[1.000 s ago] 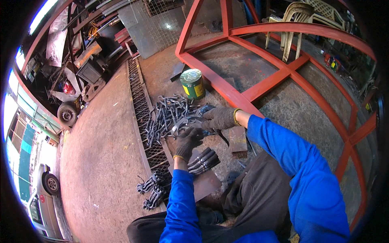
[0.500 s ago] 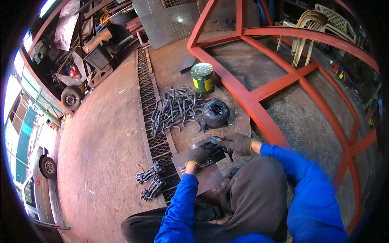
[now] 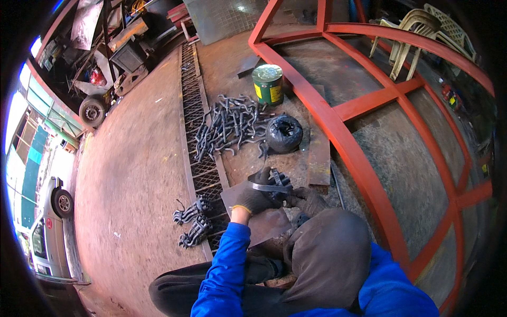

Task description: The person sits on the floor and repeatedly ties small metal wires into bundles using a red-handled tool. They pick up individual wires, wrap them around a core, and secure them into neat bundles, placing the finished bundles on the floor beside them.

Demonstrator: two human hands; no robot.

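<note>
My left hand, in a dark knit glove, is closed round a bundle of short bent metal rods above my lap. A glossy black strip runs across the bundle. Its end meets the gloved fingers of my right hand, which look closed on it; my raised knee hides part of that hand. Beneath the hands lies a thin metal sheet. Ahead, a loose heap of bent rods is on the floor beside a roll of black plastic.
Two tied rod bundles lie on a long metal lattice to the left. A green-and-yellow can stands behind the plastic roll. A large red steel frame stretches along the right, beside a flat bar. Plastic chairs stand farther off.
My right hand has moved down and nearer my knee. The rod bundle has turned in my left hand, so its rod ends and the strip across it now show.
</note>
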